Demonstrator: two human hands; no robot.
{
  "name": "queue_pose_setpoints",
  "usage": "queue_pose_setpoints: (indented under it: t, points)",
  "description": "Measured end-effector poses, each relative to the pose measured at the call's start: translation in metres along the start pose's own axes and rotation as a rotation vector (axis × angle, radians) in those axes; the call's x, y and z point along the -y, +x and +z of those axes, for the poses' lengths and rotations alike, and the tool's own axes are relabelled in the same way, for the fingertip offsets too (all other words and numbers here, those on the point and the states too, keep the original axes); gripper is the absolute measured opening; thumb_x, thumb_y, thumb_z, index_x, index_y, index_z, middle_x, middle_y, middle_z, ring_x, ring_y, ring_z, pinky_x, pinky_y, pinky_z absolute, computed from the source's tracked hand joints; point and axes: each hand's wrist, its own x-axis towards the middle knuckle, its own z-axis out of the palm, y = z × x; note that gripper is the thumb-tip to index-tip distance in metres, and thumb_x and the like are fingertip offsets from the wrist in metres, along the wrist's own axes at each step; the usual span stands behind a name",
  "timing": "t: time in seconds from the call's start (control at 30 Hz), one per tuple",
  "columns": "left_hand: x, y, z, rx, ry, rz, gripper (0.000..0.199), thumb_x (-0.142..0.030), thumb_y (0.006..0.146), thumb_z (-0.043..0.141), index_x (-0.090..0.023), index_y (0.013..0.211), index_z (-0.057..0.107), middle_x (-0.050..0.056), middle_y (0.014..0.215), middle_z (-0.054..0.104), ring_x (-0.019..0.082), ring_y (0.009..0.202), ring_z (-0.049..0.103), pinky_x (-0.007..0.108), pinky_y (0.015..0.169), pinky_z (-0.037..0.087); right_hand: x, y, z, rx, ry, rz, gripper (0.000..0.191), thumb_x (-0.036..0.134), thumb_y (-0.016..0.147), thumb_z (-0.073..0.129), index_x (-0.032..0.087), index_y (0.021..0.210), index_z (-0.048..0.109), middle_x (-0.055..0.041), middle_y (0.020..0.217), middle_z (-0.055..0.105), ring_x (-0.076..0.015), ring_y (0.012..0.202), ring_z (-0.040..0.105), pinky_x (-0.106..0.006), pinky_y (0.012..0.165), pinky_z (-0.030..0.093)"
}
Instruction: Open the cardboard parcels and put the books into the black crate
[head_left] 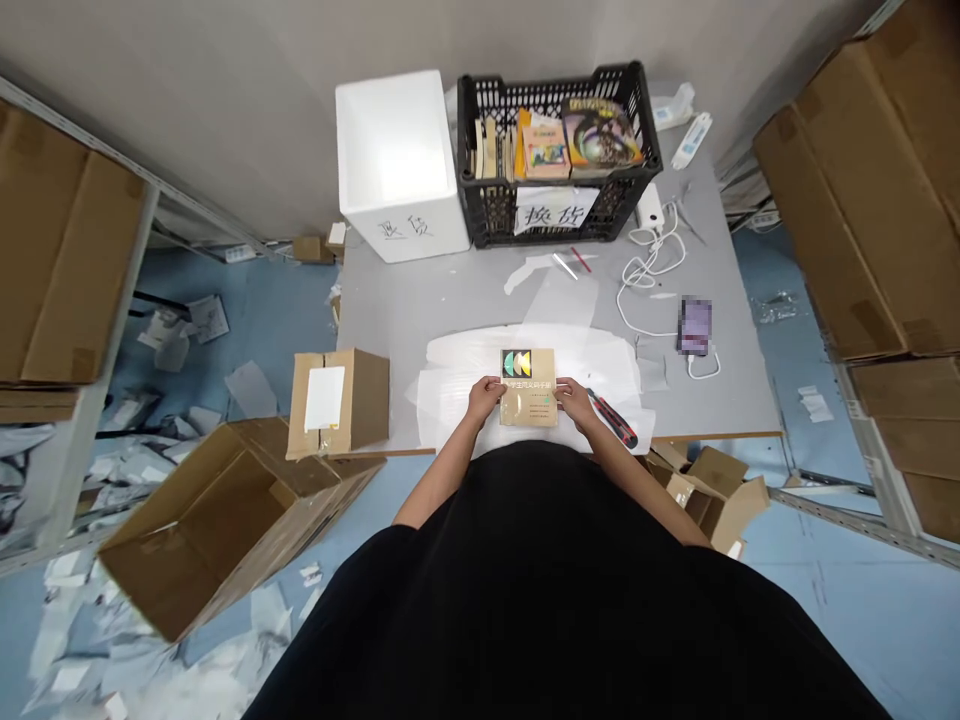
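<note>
A tan book (528,400) with a black, green and yellow picture at its top left is held flat over white foam sheeting (457,385) at the table's front edge. My left hand (485,397) grips the book's left edge, its fingers closed on it. On the right edge, my right hand (574,400) pinches the book in the same way. A red and black utility knife (615,420) lies on the sheeting just right of my right hand.
Behind stand a white foam box (409,235) and a black crate (559,175) of books. A closed carton (367,400) sits left, a phone (695,326) with a white cable right. An open carton (217,510) stands at the lower left, amid scattered wrappers.
</note>
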Motion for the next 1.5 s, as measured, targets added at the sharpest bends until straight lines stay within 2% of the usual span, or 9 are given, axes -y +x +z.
queue_pose_setpoints:
  t: [0.17,0.37,0.67,0.83,0.93,1.03,1.23,1.37,1.5]
  points:
    - [-0.071,0.025,0.008,0.003,-0.059,0.128,0.033,-0.032,0.065,0.078,-0.018,0.093,0.068,0.0,0.076,0.066,0.014,0.075,0.062,0.028,0.072,0.053,0.072,0.025,-0.002,0.006,0.043,-0.128,0.037,0.035,0.065,0.067,0.023,0.099,0.064,0.0003,0.083,0.068,-0.0185,0.083,0.066,-0.033,0.074,0.056]
    - [-0.181,0.086,0.028,0.015,-0.082,0.335,0.033,-0.03,0.07,0.075,-0.016,0.099,0.07,0.001,0.082,0.07,0.012,0.073,0.062,0.026,0.072,0.052,0.18,0.094,-0.002,-0.035,0.06,-0.356,0.041,0.036,0.067,0.068,0.02,0.105,0.065,-0.0026,0.087,0.07,-0.0198,0.084,0.068,-0.034,0.079,0.056]
    - [-0.342,0.221,0.075,-0.053,0.034,0.527,0.038,-0.027,0.078,0.07,-0.011,0.113,0.071,0.007,0.094,0.074,0.017,0.085,0.068,0.03,0.084,0.055,0.347,0.243,0.007,-0.097,-0.02,-0.54,0.044,0.014,0.072,0.065,0.013,0.116,0.064,-0.0112,0.106,0.076,-0.0226,0.095,0.073,-0.039,0.094,0.058]
    - [-0.392,0.295,0.093,-0.045,0.135,0.599,0.048,-0.022,0.08,0.071,-0.01,0.126,0.066,0.014,0.12,0.072,0.022,0.108,0.068,0.036,0.1,0.052,0.399,0.317,0.01,-0.073,-0.136,-0.657,0.063,0.011,0.072,0.067,0.01,0.135,0.058,-0.0146,0.126,0.071,-0.0263,0.113,0.068,-0.042,0.104,0.053]
    - [-0.394,0.322,0.096,-0.041,0.303,0.627,0.05,-0.02,0.078,0.074,-0.011,0.127,0.065,0.016,0.13,0.068,0.028,0.123,0.062,0.042,0.11,0.047,0.397,0.346,0.011,-0.145,-0.369,-0.712,0.066,0.013,0.069,0.074,0.011,0.134,0.06,-0.0167,0.136,0.064,-0.0325,0.129,0.058,-0.049,0.115,0.043]
    - [-0.385,0.33,0.097,-0.078,0.408,0.728,0.049,-0.02,0.081,0.073,-0.013,0.128,0.064,0.016,0.135,0.064,0.03,0.129,0.058,0.044,0.114,0.042,0.379,0.357,0.012,-0.217,-0.526,-0.787,0.049,0.019,0.076,0.071,0.014,0.124,0.066,-0.0161,0.138,0.062,-0.0336,0.135,0.051,-0.051,0.121,0.036]
    - [-0.357,0.286,0.09,-0.165,0.413,0.932,0.031,-0.022,0.091,0.062,-0.019,0.121,0.065,0.011,0.127,0.065,0.025,0.126,0.058,0.038,0.111,0.044,0.335,0.32,0.005,-0.319,-0.514,-0.921,0.032,0.024,0.091,0.051,0.019,0.118,0.066,-0.0148,0.135,0.06,-0.0287,0.133,0.052,-0.046,0.119,0.038]
    - [-0.296,0.235,0.064,-0.319,0.483,0.89,0.024,-0.023,0.093,0.057,-0.02,0.115,0.066,0.011,0.123,0.065,0.024,0.124,0.058,0.037,0.112,0.042,0.273,0.266,-0.007,-0.316,-0.468,-0.902,0.032,0.023,0.092,0.048,0.021,0.12,0.064,-0.0141,0.139,0.056,-0.0271,0.134,0.051,-0.046,0.118,0.039]
    - [-0.189,0.179,0.018,-0.366,0.543,0.587,0.023,-0.021,0.091,0.056,-0.019,0.111,0.066,0.011,0.116,0.068,0.023,0.113,0.063,0.036,0.104,0.047,0.177,0.205,-0.009,-0.235,-0.436,-0.713,0.033,0.022,0.09,0.046,0.021,0.118,0.064,-0.0151,0.131,0.059,-0.0283,0.128,0.055,-0.047,0.107,0.05]
